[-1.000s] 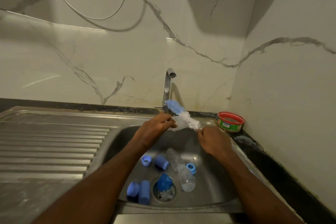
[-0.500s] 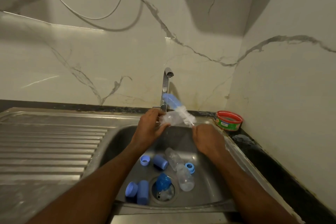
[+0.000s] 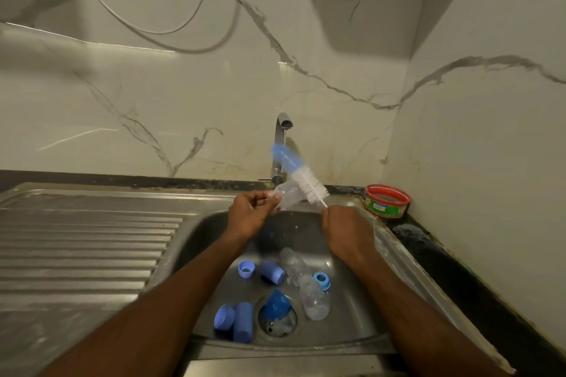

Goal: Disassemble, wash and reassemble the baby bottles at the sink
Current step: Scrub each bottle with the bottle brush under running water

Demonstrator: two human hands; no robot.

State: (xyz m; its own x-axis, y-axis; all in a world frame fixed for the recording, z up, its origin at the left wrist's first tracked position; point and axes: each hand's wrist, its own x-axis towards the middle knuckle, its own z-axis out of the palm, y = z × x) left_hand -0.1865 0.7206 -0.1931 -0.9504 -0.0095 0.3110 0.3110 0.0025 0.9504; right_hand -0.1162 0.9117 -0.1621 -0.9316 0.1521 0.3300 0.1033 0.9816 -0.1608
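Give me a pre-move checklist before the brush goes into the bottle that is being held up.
1. Bottle held firmly: ok. The left hand grips the clear bottle over the sink.
2. Brush in hand: ok. The right hand holds the bottle brush by its thin end.
3. Brush inside the bottle: not ok. Its bristles lie outside, against the bottle.
4. Bottle mouth turned toward the brush: cannot tell, it is blurred.
5. Water running from the tap: cannot tell.
6. Other parts out of the way: ok. Two more clear bottles and blue caps lie on the sink floor, below the hands.
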